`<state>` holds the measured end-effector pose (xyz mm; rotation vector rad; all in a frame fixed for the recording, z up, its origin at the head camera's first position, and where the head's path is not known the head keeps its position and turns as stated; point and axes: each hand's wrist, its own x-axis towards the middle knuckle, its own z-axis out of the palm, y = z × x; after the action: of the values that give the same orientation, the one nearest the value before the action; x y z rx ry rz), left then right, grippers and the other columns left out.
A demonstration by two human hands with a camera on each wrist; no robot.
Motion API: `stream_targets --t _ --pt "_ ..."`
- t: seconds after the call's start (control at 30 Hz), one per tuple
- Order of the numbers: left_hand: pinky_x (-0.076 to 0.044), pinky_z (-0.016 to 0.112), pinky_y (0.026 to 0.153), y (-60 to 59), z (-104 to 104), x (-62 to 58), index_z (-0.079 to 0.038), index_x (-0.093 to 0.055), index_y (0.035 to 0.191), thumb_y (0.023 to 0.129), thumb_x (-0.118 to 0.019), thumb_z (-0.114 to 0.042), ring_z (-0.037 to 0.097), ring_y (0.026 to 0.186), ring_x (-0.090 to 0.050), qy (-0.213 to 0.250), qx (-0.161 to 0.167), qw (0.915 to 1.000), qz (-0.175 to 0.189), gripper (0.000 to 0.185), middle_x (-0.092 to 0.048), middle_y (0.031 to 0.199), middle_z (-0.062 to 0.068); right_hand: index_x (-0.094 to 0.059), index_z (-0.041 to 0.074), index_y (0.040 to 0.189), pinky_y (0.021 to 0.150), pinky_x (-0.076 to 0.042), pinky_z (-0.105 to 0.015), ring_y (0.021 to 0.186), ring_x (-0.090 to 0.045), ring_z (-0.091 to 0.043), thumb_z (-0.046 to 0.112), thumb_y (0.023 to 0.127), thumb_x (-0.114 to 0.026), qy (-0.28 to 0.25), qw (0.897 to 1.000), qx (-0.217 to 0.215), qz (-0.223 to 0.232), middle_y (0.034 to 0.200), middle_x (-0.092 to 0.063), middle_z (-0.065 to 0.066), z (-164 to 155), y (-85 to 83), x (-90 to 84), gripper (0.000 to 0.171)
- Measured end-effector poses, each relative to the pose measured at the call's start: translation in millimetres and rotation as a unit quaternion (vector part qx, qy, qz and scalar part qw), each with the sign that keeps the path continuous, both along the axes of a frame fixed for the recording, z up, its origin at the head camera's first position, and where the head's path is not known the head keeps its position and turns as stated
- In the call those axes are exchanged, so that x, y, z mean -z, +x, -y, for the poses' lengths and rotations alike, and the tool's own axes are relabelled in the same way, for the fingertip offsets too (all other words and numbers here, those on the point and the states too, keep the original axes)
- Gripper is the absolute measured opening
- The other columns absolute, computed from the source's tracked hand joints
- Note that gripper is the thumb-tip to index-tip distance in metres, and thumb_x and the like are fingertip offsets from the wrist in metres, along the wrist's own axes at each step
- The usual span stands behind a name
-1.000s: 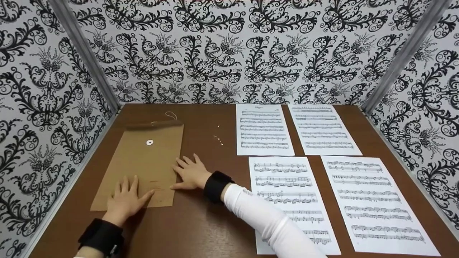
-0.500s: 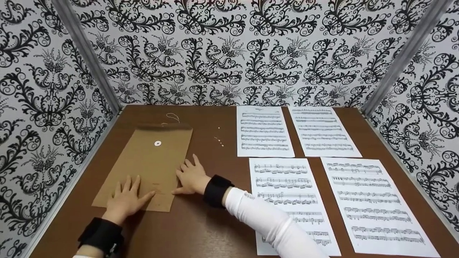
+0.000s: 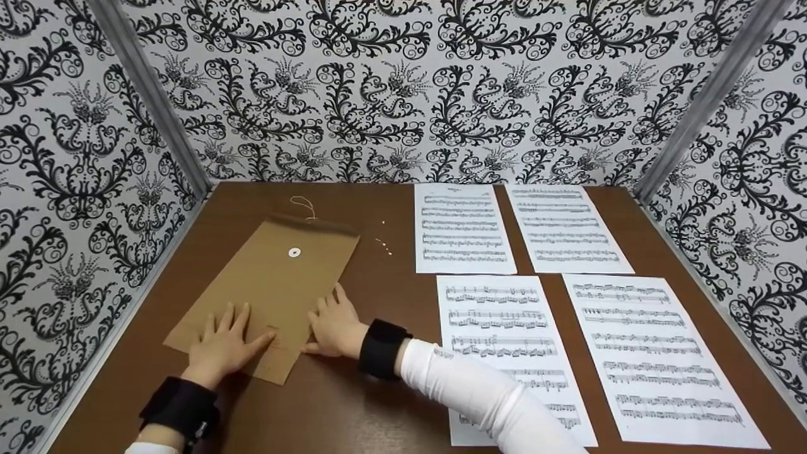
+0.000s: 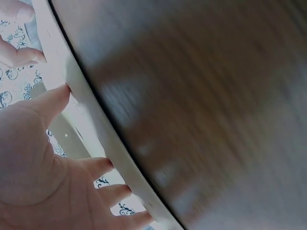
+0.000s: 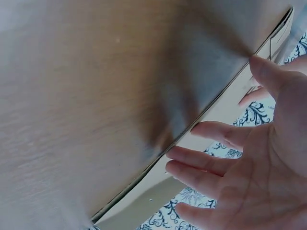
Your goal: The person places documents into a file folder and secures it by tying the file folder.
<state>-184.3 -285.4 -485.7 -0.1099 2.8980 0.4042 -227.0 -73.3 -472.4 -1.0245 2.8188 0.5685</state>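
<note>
A brown kraft-paper envelope [image 3: 271, 284] lies slanted on the left of the table, its top end leaning right. It carries a white round button [image 3: 294, 252], and a thin string loop [image 3: 302, 202] sticks out past its dark top edge. My left hand [image 3: 220, 347] rests on the lower left of the envelope with fingers spread. At the lower right edge, my right hand [image 3: 336, 326] touches the envelope with extended fingers. In the right wrist view, the fingertips of the right hand [image 5: 240, 167] meet the envelope's edge [image 5: 230, 100].
Several sheets of music lie on the right of the brown table [image 3: 359, 403], among them a front sheet [image 3: 498, 315] partly under my right sleeve [image 3: 485, 397]. Small white specks [image 3: 386, 247] lie mid-table. Patterned walls [image 3: 403, 94] enclose the back and sides.
The envelope has turned clockwise, its top end swinging right and its lower right corner swinging left and nearer. My right hand has slid slightly nearer along its edge; the left hand has barely moved.
</note>
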Motion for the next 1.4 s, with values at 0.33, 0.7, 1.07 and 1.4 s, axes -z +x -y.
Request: stream_targets --t 0.33,0.7,1.07,1.4 --pt "-0.016 0.082 0.116 -2.4 -2.3 -2.1 -0.004 -0.023 0.162 0.098 -0.048 -0.068 0.065 0.15 -0.011 -0.009 0.005 0.9999 -0.011 0.094 -0.014 0.166 0.035 -0.055 0.026 0.147 0.131 -0.02 -0.041 0.145 -0.049 -0.019 0.077 0.096 -0.037 0.011 1.0 -0.005 -0.01 0.153 -0.053 0.003 -2.7 15.7 -3.4 0.074" --pt "-0.019 0.081 0.115 -3.0 -4.2 -0.3 -0.005 -0.027 0.161 0.098 -0.05 -0.064 0.065 0.15 -0.012 -0.005 0.004 0.9998 -0.021 0.089 -0.015 0.166 0.035 -0.052 0.028 0.149 0.13 -0.021 -0.039 0.142 -0.052 -0.016 0.081 0.095 -0.029 0.046 0.999 -0.006 -0.01 0.156 -0.051 0.006 -2.6 35.3 -4.6 0.079" --pt "-0.02 0.083 0.113 -2.1 -1.7 2.6 -0.007 -0.028 0.161 0.098 -0.051 -0.065 0.065 0.15 -0.011 0.002 0.014 0.9995 -0.027 0.089 -0.016 0.166 0.035 -0.058 0.026 0.143 0.119 -0.041 -0.043 0.135 -0.057 -0.023 0.075 0.099 -0.034 -0.056 0.998 -0.027 -0.002 0.146 -0.057 0.002 -26.2 19.0 0.8 0.071" --pt "-0.018 0.083 0.114 -1.4 -3.4 2.6 -0.006 -0.031 0.16 0.098 -0.054 -0.061 0.066 0.149 -0.014 0.011 0.022 0.9987 -0.045 0.086 -0.019 0.165 0.035 -0.037 0.021 0.159 0.124 -0.036 -0.049 0.153 -0.039 -0.034 0.066 0.101 -0.043 -0.148 0.986 0.049 0.061 0.168 -0.034 -0.009 -57.5 -41.7 7.6 0.073"
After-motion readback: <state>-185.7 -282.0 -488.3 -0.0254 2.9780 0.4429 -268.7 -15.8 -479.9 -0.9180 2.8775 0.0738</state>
